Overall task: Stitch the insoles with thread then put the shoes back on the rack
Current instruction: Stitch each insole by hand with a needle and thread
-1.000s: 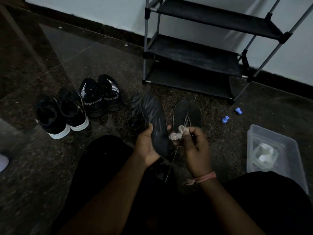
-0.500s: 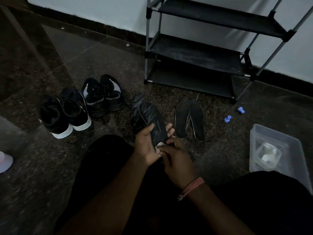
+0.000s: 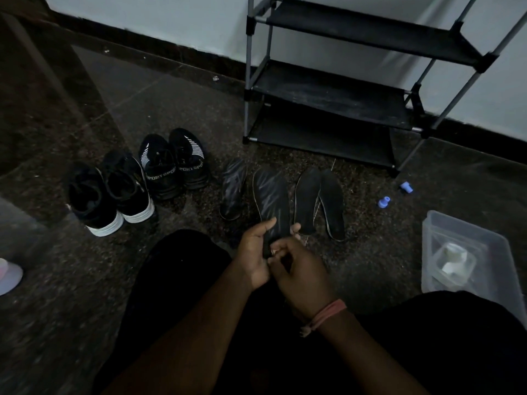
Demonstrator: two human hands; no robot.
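Note:
My left hand (image 3: 255, 253) grips the heel end of a black ribbed insole (image 3: 271, 201) with a pale stitched edge, held upright over my lap. My right hand (image 3: 299, 272) sits against that heel end with fingers curled, pinching something small and pale there; needle and thread are too dark to make out. Another ribbed insole (image 3: 233, 189) lies on the floor to the left. Two plain black insoles (image 3: 319, 201) lie to the right. The black shoe rack (image 3: 336, 89) stands behind them, its shelves bare.
A black pair of sneakers marked SPORT (image 3: 174, 163) and a white-soled black pair (image 3: 111, 195) stand at the left. Two blue spools (image 3: 395, 195) lie right of the insoles. A clear plastic box (image 3: 470, 260) holds white items. A pale shoe tip (image 3: 8, 275) shows far left.
My right hand has come down from beside the insole, where it held a pale wad, to the heel end close against my left hand. The insole now stands straighter.

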